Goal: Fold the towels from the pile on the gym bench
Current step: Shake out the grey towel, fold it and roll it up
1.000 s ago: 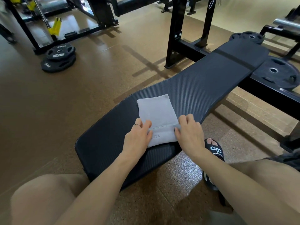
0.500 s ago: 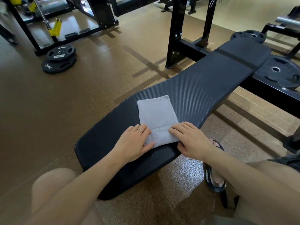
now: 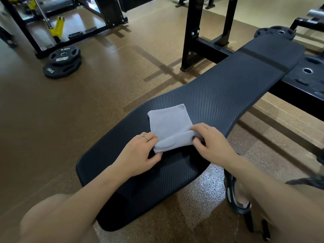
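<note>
hands, two, both engaged on one item. left hand (image 3: 140, 155): fingers curled, thumb below, pinching the near left corner of the towel (image 3: 169, 124) and raising it off the surface; a thin ring (image 3: 145, 138) shows on one finger. right hand (image 3: 213, 143): fingers bent over the near right corner, thumb tucked beneath, gripping that edge at matching height. reason for the paired hold, as judged: taking both near corners at once keeps the edge straight so it can be carried away from the person and laid over the far half in an even fold. towel: grey, small, already reduced to a narrow rectangle; its near edge is lifted into a soft roll between the hands, its far part lies flat. worktop (image 3: 228, 95): black ribbed gym bench pad, running from near the person's knees up to the right; the towel sits toward its near, wider end, within easy reach of both hands. no pile of further towels is in view. surroundings: brown speckled floor (image 3: 52, 120); stacked black weight plates (image 3: 64, 61) on it, well apart to the upper left; black rack uprights (image 3: 192, 32) beyond the worktop; sandalled foot (image 3: 236, 199) on the floor beside the worktop's near right edge.
</note>
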Motion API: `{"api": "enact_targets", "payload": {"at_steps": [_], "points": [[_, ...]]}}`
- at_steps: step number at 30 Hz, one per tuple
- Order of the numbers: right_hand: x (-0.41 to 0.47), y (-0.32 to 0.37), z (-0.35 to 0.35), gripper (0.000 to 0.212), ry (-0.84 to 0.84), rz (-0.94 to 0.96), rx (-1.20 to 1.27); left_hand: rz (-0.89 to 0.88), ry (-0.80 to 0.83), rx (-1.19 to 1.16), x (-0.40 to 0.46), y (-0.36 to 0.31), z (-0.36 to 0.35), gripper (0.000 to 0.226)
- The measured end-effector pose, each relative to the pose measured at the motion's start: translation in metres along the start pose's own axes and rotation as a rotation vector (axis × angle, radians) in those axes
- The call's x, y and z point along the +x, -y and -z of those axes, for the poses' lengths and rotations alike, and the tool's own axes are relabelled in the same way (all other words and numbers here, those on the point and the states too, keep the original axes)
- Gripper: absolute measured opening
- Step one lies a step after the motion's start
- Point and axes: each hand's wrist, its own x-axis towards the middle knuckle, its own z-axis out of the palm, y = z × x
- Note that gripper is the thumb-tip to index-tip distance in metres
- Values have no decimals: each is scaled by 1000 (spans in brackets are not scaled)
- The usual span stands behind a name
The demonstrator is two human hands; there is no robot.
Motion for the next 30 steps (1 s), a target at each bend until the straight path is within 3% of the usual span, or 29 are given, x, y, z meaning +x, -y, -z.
{"api": "enact_targets", "payload": {"at_steps": [4, 7, 9, 17, 20, 24, 27, 30], "points": [[18, -5, -5, 27, 12, -145, 125, 346, 93, -441, 10, 11, -4, 30], [29, -5, -10, 22, 19, -236, 169, 504, 99, -563, 20, 15, -8, 42], [34, -5, -13, 21, 16, -284, 173, 578, 113, -572, 26, 15, -9, 55], [47, 0, -21, 23, 20, -385, 122, 663, 205, -307, 44, 8, -10, 51], [47, -1, -23, 25, 3, -390, 41, 624, 93, -195, 46, 7, -12, 32], [49, -2, -24, 21, -113, -203, -126, 300, -185, 80, 45, 11, -19, 31], [47, 4, -21, 13, -181, 18, -256, 77, -146, 206, 47, 13, -25, 25], [38, 15, -19, 29, -68, 194, -302, 10, -106, 229, 46, 12, -23, 20]]}}
